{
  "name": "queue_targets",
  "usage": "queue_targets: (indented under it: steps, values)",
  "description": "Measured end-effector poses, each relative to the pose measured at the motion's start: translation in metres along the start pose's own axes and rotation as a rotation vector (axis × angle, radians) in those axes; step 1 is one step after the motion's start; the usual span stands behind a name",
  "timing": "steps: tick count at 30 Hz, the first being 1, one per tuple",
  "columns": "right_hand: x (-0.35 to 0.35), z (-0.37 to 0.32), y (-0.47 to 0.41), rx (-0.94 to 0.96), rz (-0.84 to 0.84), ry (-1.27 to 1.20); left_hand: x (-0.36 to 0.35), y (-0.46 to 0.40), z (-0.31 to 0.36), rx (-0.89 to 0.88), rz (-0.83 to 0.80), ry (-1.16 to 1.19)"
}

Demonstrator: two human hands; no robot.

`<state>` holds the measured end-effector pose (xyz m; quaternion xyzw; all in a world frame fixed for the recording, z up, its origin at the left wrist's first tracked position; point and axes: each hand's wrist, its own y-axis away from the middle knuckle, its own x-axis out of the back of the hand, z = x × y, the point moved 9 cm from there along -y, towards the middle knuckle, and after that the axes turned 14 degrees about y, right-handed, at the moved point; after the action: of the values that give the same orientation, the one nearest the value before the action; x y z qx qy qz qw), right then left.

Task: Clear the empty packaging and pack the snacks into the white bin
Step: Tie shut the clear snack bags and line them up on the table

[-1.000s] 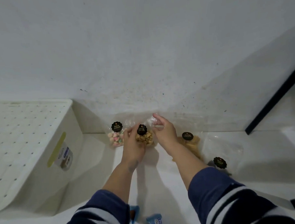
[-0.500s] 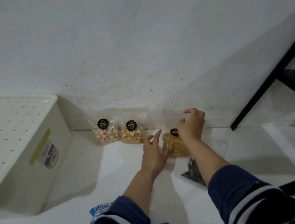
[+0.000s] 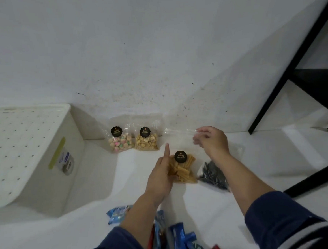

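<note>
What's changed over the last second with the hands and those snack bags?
Both hands let go of the nut bag, now standing against the wall beside the candy bag. The left hand moved right onto the stick bag; the right hand pinches its clear top. The bin has not moved.

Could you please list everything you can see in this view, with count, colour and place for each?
white bin: one, white, upside down at left, dotted base up, label on its side.
pastel snack bag: one, clear with pink and green pieces, against the wall.
pale snack bag: one, clear with beige pieces, right of the pastel one.
stick snack bag: one, clear with tan sticks, centre floor.
dark snack bag: one, clear with dark pieces, under the right forearm.
blue wrappers: several, blue, bottom centre; some red beside them.
black frame: one, black, at right.
left hand: grips the stick bag's side, forefinger raised.
right hand: pinches the stick bag's clear top.
</note>
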<state>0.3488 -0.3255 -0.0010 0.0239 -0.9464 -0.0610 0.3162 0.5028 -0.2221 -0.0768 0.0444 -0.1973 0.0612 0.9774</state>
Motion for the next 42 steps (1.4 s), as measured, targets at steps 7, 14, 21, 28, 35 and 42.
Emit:
queue_targets:
  steps: [7,14,21,28,35,42]
  values:
    - [0.028,0.017,0.066,-0.037,-0.123,0.062,-0.008,0.062,0.003,0.035,-0.016,0.041]
    - [0.048,0.032,0.105,-0.040,-0.146,0.256,-0.026,0.101,0.011,0.027,-0.068,0.029]
    - [0.049,0.028,0.115,-0.034,-0.134,0.249,-0.025,0.111,0.016,0.015,-0.064,-0.034]
    - [0.045,0.014,0.116,0.036,-0.097,0.322,-0.026,0.108,0.015,0.017,-0.071,-0.059]
    - [0.038,0.008,0.110,0.054,-0.132,0.359,-0.026,0.110,0.013,0.016,-0.076,-0.034]
    - [0.033,0.001,0.107,0.103,-0.136,0.421,-0.027,0.113,0.014,0.015,-0.094,-0.010]
